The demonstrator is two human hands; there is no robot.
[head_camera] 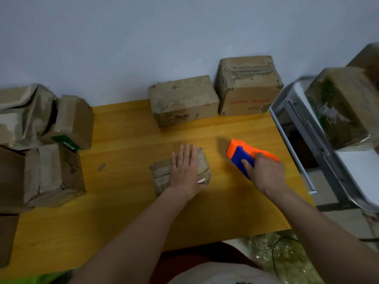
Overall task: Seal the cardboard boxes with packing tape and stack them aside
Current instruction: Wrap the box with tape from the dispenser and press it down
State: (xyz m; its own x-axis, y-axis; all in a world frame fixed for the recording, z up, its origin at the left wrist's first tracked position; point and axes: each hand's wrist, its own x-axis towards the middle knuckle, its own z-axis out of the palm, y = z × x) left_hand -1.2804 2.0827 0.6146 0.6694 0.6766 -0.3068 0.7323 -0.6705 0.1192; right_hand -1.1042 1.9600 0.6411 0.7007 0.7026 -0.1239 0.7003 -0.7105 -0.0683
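Observation:
A small flat cardboard box (pixel 161 173) with clear tape across it lies in the middle of the yellow wooden table (pixel 127 212). My left hand (pixel 185 171) rests flat on top of it, fingers spread and pointing away from me. To its right, my right hand (pixel 264 171) grips an orange and blue tape dispenser (pixel 240 154) that sits on the table, apart from the box. Two larger cardboard boxes stand at the back against the wall, one (pixel 182 101) with handwriting on it and a taller one (pixel 249 85) with red print.
Several crumpled cardboard boxes (pixel 41 152) are piled at the table's left edge. A scrap of tape (pixel 102 166) lies on the table. On the right, a grey folding chair (pixel 311 128) carries a taped box (pixel 344 107). Bubble wrap (pixel 287 257) lies on the floor.

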